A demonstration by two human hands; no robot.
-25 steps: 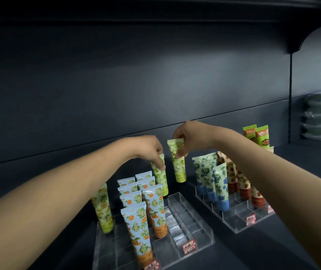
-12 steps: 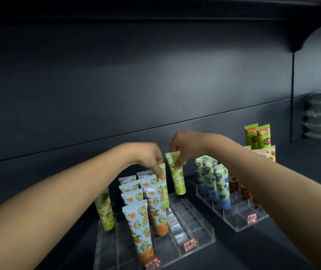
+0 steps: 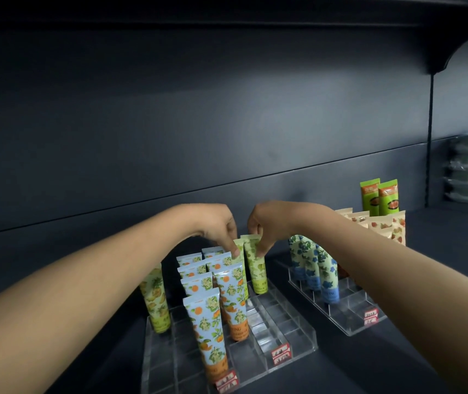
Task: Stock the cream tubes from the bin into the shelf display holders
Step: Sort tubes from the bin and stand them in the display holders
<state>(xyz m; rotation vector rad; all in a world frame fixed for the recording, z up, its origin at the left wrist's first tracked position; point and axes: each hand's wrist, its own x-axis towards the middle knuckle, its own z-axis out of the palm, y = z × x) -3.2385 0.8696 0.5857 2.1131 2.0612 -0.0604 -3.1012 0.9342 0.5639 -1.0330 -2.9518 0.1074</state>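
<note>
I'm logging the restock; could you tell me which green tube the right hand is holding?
The green leaf-print tube at the back of the near holder, pinched at its top by the right hand.

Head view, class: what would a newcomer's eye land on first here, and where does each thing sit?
Two bare arms meet mid-frame, the right hand pinching the top of a green tube standing at the back of the near holder, the left hand on the tube beside it. Bright orange-blossom tubes fill that holder's front rows; blue-flowered tubes stand in the holder to the right.
</note>
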